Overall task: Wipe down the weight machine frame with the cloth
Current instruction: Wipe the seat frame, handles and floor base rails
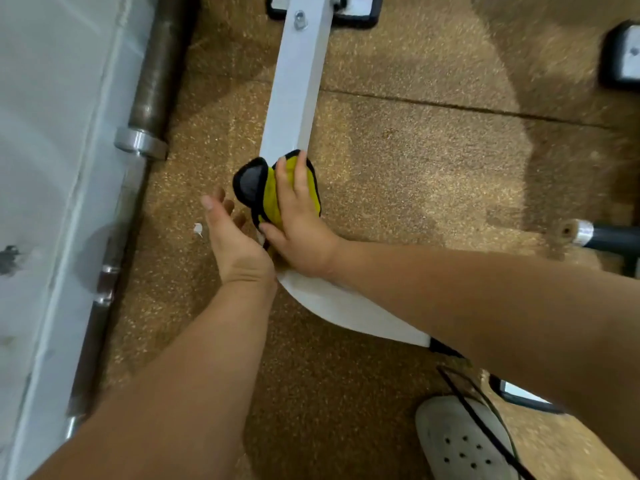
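The right hand (298,220) lies flat on a yellow cloth (268,199) with black trim, its fingers stretched out and pressing the cloth down on the near end of a white square frame bar (294,98) of the weight machine; the thumb spreads out to the cloth's near edge. The cloth is draped over the bar, and a folded flap showing its grey side and black edging sticks out past the bar on the left. The left hand (232,237) hovers just beside the cloth on that side, palm turned inward, fingers loosely extended and holding nothing. The frame bar runs away from the hands toward the top of the view, where it carries a small metal bolt fitting (300,19) and meets a black-edged base foot (370,12). Under both wrists a white curved plate (346,306) spreads out over the speckled brown floor (415,168). Along the left stands a white panel (52,133) with a dark steel rod (156,74) and a silver collar (140,143) beside it. A small white scrap (198,229) lies on the floor near the left hand. At the right edge a dark tube (613,237) with a silver end cap (581,232) points inward, and at the bottom right a grey perforated clog (460,445) rests on the floor with a black cord (478,414) crossing over it.
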